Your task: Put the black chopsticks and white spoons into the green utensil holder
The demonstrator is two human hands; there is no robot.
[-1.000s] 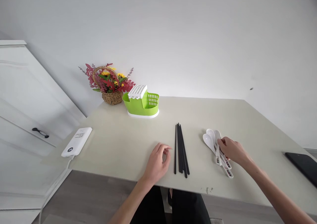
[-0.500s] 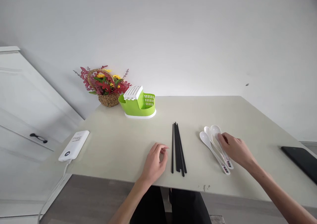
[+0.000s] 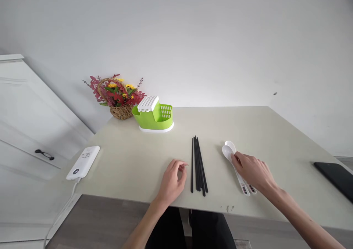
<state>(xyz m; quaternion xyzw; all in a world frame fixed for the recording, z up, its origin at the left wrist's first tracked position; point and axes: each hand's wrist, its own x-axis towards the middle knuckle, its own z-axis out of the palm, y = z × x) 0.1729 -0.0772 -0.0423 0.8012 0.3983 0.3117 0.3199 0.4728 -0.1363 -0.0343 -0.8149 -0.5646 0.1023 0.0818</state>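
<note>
Covering part of the white spoons (image 3: 227, 151), the right hand (image 3: 255, 171) holds them in a narrow grip on the tabletop (image 3: 220, 124), right of the black chopsticks (image 3: 197, 168). Two spoon bowls point away from the person. Just left of the chopsticks, the left hand (image 3: 171, 182) is loosely curled, its grip slightly apart. Farther back, the green holder (image 3: 153, 121) stands near the flower basket (image 3: 121, 112).

Left hand (image 3: 173, 181): loosely curled, gap between thumb and fingers. Left forearm (image 3: 147, 221): bare, slanting up from lower edge. Right hand (image 3: 254, 171): palm down, fingers bent. Right forearm (image 3: 306, 216): bare, entering from lower right.
</note>
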